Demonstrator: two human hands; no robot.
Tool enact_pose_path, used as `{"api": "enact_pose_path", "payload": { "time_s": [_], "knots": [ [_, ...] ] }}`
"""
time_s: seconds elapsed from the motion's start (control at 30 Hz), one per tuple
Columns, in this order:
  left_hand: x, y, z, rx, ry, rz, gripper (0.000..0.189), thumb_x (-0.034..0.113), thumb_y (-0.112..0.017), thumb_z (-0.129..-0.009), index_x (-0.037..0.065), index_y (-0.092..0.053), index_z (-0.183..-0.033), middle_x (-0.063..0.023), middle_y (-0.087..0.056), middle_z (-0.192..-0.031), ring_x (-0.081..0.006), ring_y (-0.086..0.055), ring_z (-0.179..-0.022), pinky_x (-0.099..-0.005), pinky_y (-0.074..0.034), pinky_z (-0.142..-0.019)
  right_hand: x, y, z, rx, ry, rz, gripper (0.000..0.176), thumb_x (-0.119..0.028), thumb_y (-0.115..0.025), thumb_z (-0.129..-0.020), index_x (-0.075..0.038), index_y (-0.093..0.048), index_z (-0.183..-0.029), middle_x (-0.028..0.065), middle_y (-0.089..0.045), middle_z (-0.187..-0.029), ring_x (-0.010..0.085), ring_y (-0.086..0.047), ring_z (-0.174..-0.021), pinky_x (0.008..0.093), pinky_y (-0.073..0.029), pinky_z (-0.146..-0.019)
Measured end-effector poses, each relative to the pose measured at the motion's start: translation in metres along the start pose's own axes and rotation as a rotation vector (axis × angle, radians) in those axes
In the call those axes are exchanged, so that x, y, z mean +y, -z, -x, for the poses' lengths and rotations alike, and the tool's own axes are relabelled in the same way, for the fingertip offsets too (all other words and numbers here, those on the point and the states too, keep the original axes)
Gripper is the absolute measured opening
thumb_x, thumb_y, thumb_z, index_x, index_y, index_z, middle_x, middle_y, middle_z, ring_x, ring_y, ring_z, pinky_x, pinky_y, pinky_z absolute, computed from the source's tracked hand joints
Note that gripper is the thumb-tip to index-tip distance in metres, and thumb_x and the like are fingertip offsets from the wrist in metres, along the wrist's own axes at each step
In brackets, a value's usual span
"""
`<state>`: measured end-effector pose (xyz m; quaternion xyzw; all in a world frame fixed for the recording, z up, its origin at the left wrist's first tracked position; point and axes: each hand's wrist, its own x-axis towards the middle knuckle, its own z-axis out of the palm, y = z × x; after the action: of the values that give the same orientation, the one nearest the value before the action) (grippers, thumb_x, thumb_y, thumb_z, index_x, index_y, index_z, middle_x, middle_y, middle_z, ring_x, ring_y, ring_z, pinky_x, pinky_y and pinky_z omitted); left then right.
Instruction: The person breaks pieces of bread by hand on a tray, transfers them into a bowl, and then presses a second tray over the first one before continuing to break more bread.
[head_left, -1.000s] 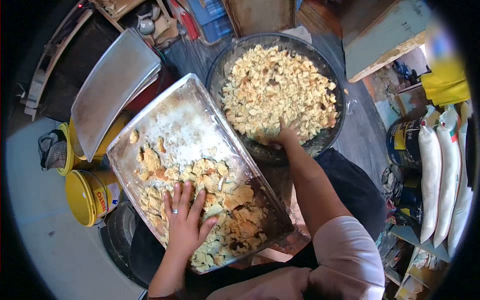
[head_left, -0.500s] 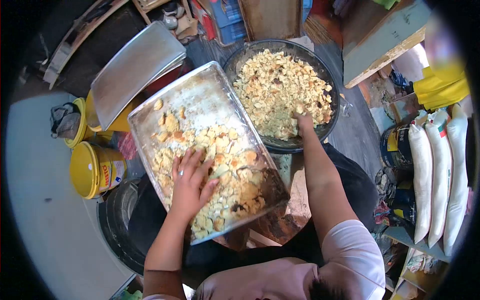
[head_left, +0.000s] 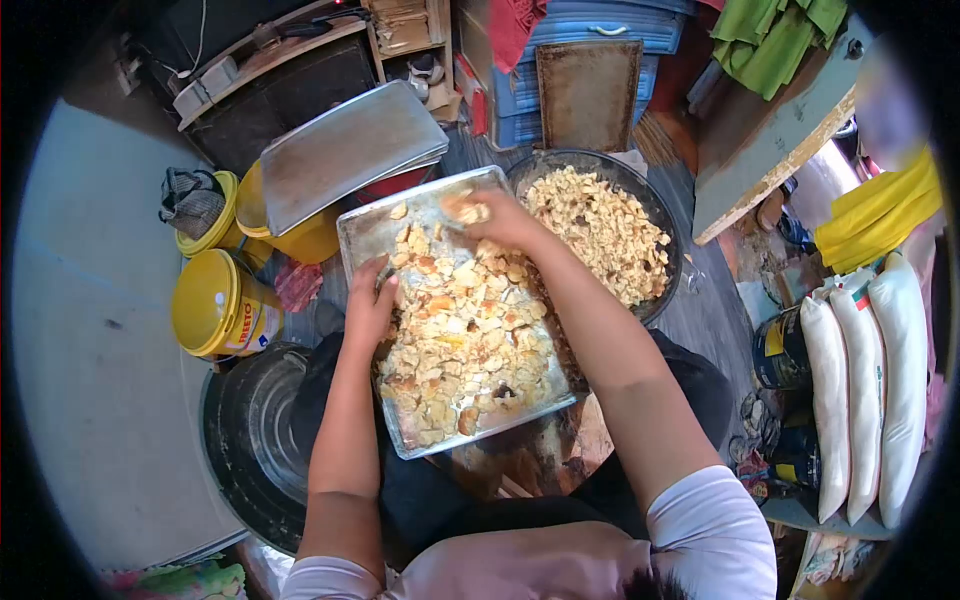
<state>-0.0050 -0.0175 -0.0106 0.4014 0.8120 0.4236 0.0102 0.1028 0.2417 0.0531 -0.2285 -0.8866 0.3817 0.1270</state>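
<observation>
A shallow metal baking tray (head_left: pixel 420 440) rests tilted over my lap, strewn with broken bread pieces (head_left: pixel 470 340). At its left side, my left hand (head_left: pixel 370 305) touches the edge of the pile, fingers bent and thumb apart. My right hand (head_left: pixel 505 222) reaches over the tray's far part; its fingertips are smeared by motion among pale bread bits. Beyond the tray's right side stands a wide black tub (head_left: pixel 668 215) filled with more bread chunks (head_left: pixel 600 225), partly hidden behind my right forearm.
Stacked metal trays (head_left: pixel 345 150) lie over a yellow bucket at the far left. A lidded yellow bucket (head_left: pixel 215 300) and a black basin (head_left: pixel 260 420) stand on my left. Long white filled bags (head_left: pixel 850 390) lie at the right, near a wooden panel (head_left: pixel 770 140).
My right hand has moved from the tub to the far part of the tray. My left hand has shifted from mid-pile to the tray's left side. The view has shifted too.
</observation>
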Motion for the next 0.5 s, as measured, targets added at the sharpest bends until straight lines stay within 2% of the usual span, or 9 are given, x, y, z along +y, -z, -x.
{"api": "enact_pose_path", "payload": {
  "time_s": [0.07,0.1,0.17,0.2,0.23,0.33,0.37,0.43,0.5],
  "knots": [
    [0.004,-0.001,-0.004,-0.011,-0.016,-0.015,0.039,0.022,-0.059,-0.089,0.001,-0.054,-0.122,-0.0245,-0.050,-0.128,-0.0385,-0.045,-0.122,-0.0417,-0.036,-0.102,-0.007,-0.015,-0.005,-0.126,0.170,0.091,0.049,-0.009,-0.071,-0.067,-0.012,-0.063,-0.116,0.0193,-0.059,-0.118,0.0342,-0.061,-0.100,0.0395,-0.045,-0.094],
    [0.007,-0.002,-0.006,-0.028,-0.033,-0.033,0.039,0.022,-0.058,-0.089,0.000,-0.054,-0.122,-0.0245,-0.050,-0.128,-0.0387,-0.046,-0.121,-0.0421,-0.036,-0.101,-0.005,-0.021,-0.009,-0.132,0.168,0.095,0.049,-0.009,-0.071,-0.067,-0.012,-0.063,-0.116,0.0193,-0.059,-0.118,0.0342,-0.061,-0.100,0.0395,-0.045,-0.094],
    [0.012,-0.004,-0.007,-0.018,-0.054,-0.004,0.040,0.023,-0.059,-0.089,0.000,-0.055,-0.121,-0.0245,-0.051,-0.126,-0.0391,-0.046,-0.120,-0.0429,-0.037,-0.101,0.001,-0.030,-0.018,-0.072,0.135,0.162,0.039,-0.008,-0.069,-0.068,-0.010,-0.065,-0.107,0.0172,-0.064,-0.103,0.0325,-0.060,-0.100,0.0354,-0.046,-0.090],
    [0.012,-0.005,-0.007,-0.046,-0.060,-0.008,0.040,0.024,-0.059,-0.088,0.000,-0.055,-0.120,-0.0244,-0.052,-0.126,-0.0390,-0.046,-0.120,-0.0431,-0.036,-0.101,0.004,-0.029,-0.019,0.011,0.188,0.123,0.035,-0.009,-0.066,-0.069,-0.013,-0.067,-0.104,0.0164,-0.066,-0.101,0.0326,-0.061,-0.100,0.0380,-0.047,-0.088],
    [0.013,-0.007,-0.008,-0.073,-0.067,-0.013,0.041,0.025,-0.060,-0.087,0.000,-0.055,-0.120,-0.0243,-0.052,-0.126,-0.0388,-0.046,-0.120,-0.0433,-0.036,-0.101,0.008,-0.027,-0.017,0.005,0.187,0.128,0.035,-0.009,-0.066,-0.069,-0.013,-0.067,-0.104,0.0164,-0.066,-0.101,0.0326,-0.061,-0.100,0.0380,-0.047,-0.088],
    [0.020,-0.010,-0.007,-0.100,-0.059,-0.036,0.042,0.028,-0.060,-0.086,0.003,-0.056,-0.121,-0.0234,-0.049,-0.130,-0.0386,-0.044,-0.123,-0.0434,-0.035,-0.102,0.012,-0.012,-0.006,-0.002,-0.149,0.075,0.030,-0.012,-0.067,-0.073,-0.010,-0.067,-0.104,0.0176,-0.065,-0.104,0.0333,-0.061,-0.098,0.0389,-0.048,-0.087],
    [0.023,-0.011,-0.007,-0.110,-0.048,-0.049,0.042,0.029,-0.060,-0.086,0.005,-0.056,-0.121,-0.0226,-0.048,-0.132,-0.0385,-0.042,-0.125,-0.0440,-0.033,-0.103,0.018,-0.012,-0.003,-0.003,-0.153,0.078,0.030,-0.012,-0.067,-0.073,-0.010,-0.067,-0.104,0.0176,-0.065,-0.104,0.0333,-0.061,-0.098,0.0389,-0.048,-0.087],
    [0.027,-0.013,-0.006,-0.122,-0.067,-0.138,0.043,0.030,-0.060,-0.086,0.006,-0.056,-0.122,-0.0213,-0.046,-0.135,-0.0381,-0.039,-0.128,-0.0457,-0.030,-0.105,0.036,-0.018,0.007,0.115,0.015,-0.001,0.035,-0.022,-0.069,-0.077,-0.006,-0.065,-0.109,0.0203,-0.064,-0.104,0.0343,-0.060,-0.099,0.0389,-0.047,-0.089],
    [0.034,-0.014,-0.004,-0.133,-0.090,-0.229,0.043,0.030,-0.060,-0.086,0.008,-0.057,-0.123,-0.0199,-0.043,-0.137,-0.0376,-0.036,-0.131,-0.0475,-0.027,-0.107,0.045,-0.020,0.021,0.045,0.058,-0.053,0.042,-0.028,-0.068,-0.080,-0.003,-0.063,-0.113,0.0226,-0.061,-0.110,0.0342,-0.059,-0.103,0.0385,-0.045,-0.091]
  ]
}}
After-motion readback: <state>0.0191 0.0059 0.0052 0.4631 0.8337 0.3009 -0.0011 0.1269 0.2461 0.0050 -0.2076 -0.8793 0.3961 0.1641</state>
